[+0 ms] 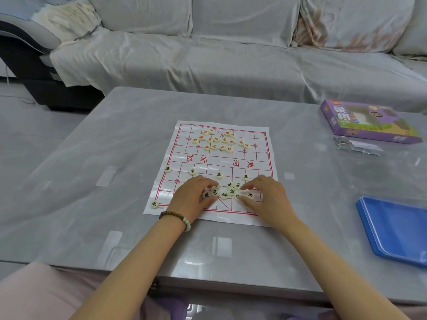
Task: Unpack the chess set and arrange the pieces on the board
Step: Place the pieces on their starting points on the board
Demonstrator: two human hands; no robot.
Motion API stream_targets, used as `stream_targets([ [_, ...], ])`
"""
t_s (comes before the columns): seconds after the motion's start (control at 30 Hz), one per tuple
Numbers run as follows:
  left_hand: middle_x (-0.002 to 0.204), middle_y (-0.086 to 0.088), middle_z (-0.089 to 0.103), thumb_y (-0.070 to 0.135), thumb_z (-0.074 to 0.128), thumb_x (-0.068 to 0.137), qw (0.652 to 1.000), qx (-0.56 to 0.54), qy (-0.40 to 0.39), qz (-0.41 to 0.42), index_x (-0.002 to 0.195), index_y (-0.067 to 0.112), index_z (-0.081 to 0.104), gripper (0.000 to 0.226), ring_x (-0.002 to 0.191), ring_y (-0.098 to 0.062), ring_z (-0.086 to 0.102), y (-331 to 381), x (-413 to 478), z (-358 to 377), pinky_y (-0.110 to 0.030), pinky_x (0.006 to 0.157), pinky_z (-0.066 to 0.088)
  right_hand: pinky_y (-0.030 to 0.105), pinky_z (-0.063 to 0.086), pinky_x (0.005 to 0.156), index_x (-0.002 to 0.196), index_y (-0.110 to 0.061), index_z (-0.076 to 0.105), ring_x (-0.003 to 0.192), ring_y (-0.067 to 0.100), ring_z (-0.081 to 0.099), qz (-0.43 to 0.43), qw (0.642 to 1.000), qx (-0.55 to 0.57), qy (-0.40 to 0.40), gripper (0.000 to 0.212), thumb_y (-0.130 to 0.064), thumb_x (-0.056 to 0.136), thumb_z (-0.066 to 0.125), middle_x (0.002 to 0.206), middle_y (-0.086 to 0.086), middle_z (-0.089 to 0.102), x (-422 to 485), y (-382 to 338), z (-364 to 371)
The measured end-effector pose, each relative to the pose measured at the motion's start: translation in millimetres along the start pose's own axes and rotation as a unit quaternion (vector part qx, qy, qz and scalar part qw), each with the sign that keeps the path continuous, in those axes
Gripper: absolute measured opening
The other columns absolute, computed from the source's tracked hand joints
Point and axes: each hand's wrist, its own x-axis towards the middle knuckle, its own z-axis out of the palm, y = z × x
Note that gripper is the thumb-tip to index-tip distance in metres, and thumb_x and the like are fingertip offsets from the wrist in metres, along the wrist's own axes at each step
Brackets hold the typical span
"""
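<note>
Bare forearms reach forward side by side, the left hand (195, 196) and right hand (268, 195) held palm-down and close together (not touching), fingers bent, tips lowered. Whether either hand grips anything cannot be made out.

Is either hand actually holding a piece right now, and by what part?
Cannot be told. The left hand and right hand both have fingertips down among the black-lettered pieces on the board; none is clearly lifted or pinched.

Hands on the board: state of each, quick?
Left hand: fingers curled over the loose black pieces, grip cannot be told.
Right hand: thumb and forefinger around those pieces, grip cannot be told.
</note>
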Motion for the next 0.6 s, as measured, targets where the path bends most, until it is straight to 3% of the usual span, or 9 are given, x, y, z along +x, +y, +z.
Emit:
stream_targets([
  [0.1, 0.114, 0.007, 0.058, 0.034, 0.06, 0.087, 1.0, 0.007, 0.003, -0.002, 0.123, 0.028, 0.055, 0.037, 0.103, -0.01, 0.051, 1.8, -2.5, -0.3, -0.023, 0.091, 0.045, 0.019, 0.025, 0.091, 0.105, -0.031, 0.066, 0.106, 0.009, 0.05, 0.0, 0.999, -0.04, -0.03, 0.026, -0.043, 0.082, 0.065, 0.109, -0.011, 0.058, -0.6, -0.6, 2.1],
  [0.33, 0.123, 0.008, 0.055, 0.036, 0.061, 0.086, 1.0, 0.011, 0.022, 0.007, 0.124, 0.027, 0.055, 0.039, 0.113, -0.01, 0.047, -0.7, -8.9, 2.6, -0.016, 0.093, 0.032, 0.022, 0.026, 0.094, 0.116, -0.029, 0.064, 0.107, 0.011, 0.05, 0.021, 0.998, -0.037, -0.043, 0.029, -0.035, 0.087, 0.061, 0.109, -0.008, 0.058, -23.0, 10.7, -7.1],
  [0.43, 0.121, 0.006, 0.057, 0.035, 0.06, 0.087, 0.996, 0.034, 0.069, 0.054, 0.117, 0.023, 0.061, 0.032, 0.114, -0.012, 0.048, -3.1, -20.6, 6.7, -0.026, 0.099, 0.039, 0.022, 0.028, 0.092, 0.115, -0.029, 0.065, 0.104, 0.012, 0.051, 0.003, 0.998, -0.032, -0.06, 0.027, -0.031, 0.088, 0.06, 0.106, -0.008, 0.059, -32.8, 8.8, -8.5],
  [0.5, 0.122, 0.005, 0.057, 0.041, 0.053, 0.09, 0.992, 0.042, 0.102, 0.062, 0.113, 0.024, 0.064, 0.031, 0.114, -0.015, 0.049, -6.2, -30.2, 10.6, -0.031, 0.098, 0.041, 0.022, 0.029, 0.09, 0.111, -0.029, 0.067, 0.099, 0.011, 0.052, -0.014, 0.998, -0.022, -0.064, 0.024, -0.031, 0.088, 0.061, 0.103, -0.009, 0.061, -37.6, 2.6, -6.1],
  [0.6, 0.134, 0.005, 0.049, 0.052, 0.035, 0.09, 0.995, 0.053, 0.082, 0.037, 0.12, 0.028, 0.059, 0.046, 0.125, -0.016, 0.041, -8.1, -43.4, 12.7, -0.029, 0.103, 0.029, 0.017, 0.024, 0.086, 0.108, -0.029, 0.067, 0.097, 0.008, 0.051, -0.035, 0.997, -0.014, -0.062, 0.023, -0.036, 0.086, 0.062, 0.1, -0.011, 0.06, -41.1, -11.4, 0.4],
])
